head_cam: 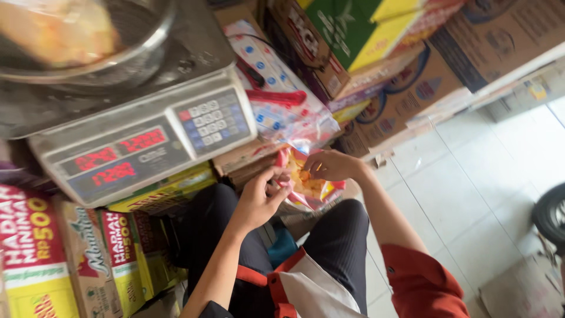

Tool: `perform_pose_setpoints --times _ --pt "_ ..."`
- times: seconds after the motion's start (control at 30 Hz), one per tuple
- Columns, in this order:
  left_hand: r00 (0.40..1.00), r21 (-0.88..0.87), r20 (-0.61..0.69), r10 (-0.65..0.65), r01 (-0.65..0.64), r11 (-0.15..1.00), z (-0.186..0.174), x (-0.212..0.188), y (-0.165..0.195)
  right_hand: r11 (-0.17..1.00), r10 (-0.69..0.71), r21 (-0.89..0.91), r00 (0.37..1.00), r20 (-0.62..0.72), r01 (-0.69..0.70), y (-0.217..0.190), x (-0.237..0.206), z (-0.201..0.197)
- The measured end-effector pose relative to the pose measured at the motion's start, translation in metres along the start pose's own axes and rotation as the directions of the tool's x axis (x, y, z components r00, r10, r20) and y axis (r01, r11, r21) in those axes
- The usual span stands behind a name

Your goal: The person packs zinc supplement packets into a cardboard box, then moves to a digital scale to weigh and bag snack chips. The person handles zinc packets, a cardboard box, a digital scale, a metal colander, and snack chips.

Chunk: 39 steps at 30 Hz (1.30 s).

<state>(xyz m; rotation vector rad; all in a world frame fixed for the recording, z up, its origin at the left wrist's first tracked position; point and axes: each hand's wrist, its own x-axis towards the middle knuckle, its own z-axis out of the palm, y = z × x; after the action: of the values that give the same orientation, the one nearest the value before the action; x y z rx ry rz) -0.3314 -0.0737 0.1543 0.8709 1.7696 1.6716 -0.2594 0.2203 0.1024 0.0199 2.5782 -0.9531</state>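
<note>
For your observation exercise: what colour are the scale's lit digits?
Red, on the weighing scale's display, seen in the head view.

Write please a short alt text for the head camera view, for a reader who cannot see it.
Seen from above, a seated person's left hand and right hand hold open a clear plastic bag of yellow snacks over their lap. A digital weighing scale with red digits stands at the left, and stacked cardboard boxes line the tiled floor.

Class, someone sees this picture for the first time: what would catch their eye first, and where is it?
A grey digital weighing scale with glowing red digits fills the upper left, a metal bowl on top. At centre, the left hand and right hand grip a clear plastic bag of yellow snacks. Colourful cardboard cartons are stacked top right.
</note>
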Motion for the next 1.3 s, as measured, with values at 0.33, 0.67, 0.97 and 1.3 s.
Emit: perform_pose_setpoints --times 0.33,0.67,0.97,1.3 --pt "0.995 -0.013 0.091 -0.042 0.043 0.999 0.027 -0.011 -0.048 0.949 0.315 0.058 0.923 -0.222 -0.310 0.093 0.074 0.135" --pt "0.970 0.061 0.048 -0.239 0.236 0.970 0.008 -0.019 -0.051 0.963 0.262 0.132 0.933 -0.246 -0.236 0.078 0.081 0.160" --pt "0.978 0.050 0.066 -0.198 0.195 0.980 0.012 -0.015 -0.049 0.953 0.302 0.135 0.900 -0.314 -0.272 0.111 0.074 0.162" --pt "0.991 0.053 0.069 -0.117 0.114 0.992 0.020 -0.010 -0.048 0.910 0.306 0.367 0.911 -0.277 -0.194 0.102 0.021 0.107"
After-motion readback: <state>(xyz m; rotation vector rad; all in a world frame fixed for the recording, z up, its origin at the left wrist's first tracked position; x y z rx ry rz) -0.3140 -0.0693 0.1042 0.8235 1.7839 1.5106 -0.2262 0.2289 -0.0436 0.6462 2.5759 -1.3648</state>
